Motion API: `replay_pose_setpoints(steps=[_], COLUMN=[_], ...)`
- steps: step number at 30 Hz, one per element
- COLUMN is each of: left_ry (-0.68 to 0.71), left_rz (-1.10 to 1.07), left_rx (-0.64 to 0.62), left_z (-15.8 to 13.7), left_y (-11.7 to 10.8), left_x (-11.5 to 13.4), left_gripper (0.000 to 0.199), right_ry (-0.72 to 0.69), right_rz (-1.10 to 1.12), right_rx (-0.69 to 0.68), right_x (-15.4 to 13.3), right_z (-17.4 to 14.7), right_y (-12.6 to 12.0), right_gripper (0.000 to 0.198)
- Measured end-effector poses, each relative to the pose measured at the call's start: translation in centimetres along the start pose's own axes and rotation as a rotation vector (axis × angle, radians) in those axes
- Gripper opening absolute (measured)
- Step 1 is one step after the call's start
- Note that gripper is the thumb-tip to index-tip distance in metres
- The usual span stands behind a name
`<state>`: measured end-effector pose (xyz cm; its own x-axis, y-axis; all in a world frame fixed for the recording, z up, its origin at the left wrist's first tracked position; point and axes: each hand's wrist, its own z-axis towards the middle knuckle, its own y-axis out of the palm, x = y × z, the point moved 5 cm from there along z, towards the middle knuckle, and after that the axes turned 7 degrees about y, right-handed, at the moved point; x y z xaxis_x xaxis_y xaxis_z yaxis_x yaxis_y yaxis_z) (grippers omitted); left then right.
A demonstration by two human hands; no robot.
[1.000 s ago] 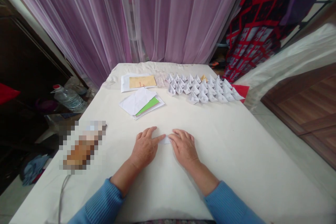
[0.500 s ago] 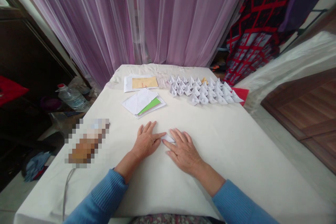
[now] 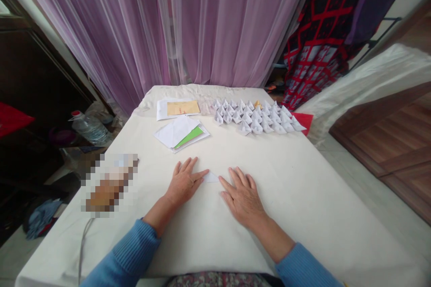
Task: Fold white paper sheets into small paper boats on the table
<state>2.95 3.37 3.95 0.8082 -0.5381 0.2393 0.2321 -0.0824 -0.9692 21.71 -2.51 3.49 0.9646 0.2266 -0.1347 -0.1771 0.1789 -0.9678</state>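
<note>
A small folded white paper (image 3: 211,177), triangular in its visible part, lies flat on the cloth-covered table between my hands. My left hand (image 3: 184,181) rests on its left end, thumb and index finger stretched out over it and the other fingers spread. My right hand (image 3: 243,195) lies with fingers spread on the table, its index fingertip at the paper's right corner. Farther off sit rows of folded white paper boats (image 3: 256,119), one of them yellow (image 3: 257,104). Part of the paper is hidden under my left fingers.
Beyond my left hand lies a stack of white paper squares (image 3: 177,131) with a green sheet (image 3: 189,137). Behind it a tan envelope (image 3: 183,107) rests on white paper. A blurred-out device (image 3: 111,184) with a cable (image 3: 83,244) lies at the left edge.
My right hand has slid to the right, uncovering more of the folded paper. My left hand stays on its left end. The whole view has shifted slightly.
</note>
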Motion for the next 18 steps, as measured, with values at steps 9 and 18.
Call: replay_pose_setpoints(steps=[9,18], left_ry=[0.051,0.226], left_rz=[0.165,0.293], left_rx=[0.002,-0.222], left_z=[-0.9,1.9], left_y=[-1.5,-2.8], left_x=[1.5,4.8], left_gripper=[0.034,0.022], right_ry=[0.039,0.054], right_rz=[0.037,0.096], right_rx=[-0.054,-0.044], right_x=[0.1,0.2], right_z=[0.2,0.3], right_y=[0.6,0.7], right_gripper=[0.043,0.042])
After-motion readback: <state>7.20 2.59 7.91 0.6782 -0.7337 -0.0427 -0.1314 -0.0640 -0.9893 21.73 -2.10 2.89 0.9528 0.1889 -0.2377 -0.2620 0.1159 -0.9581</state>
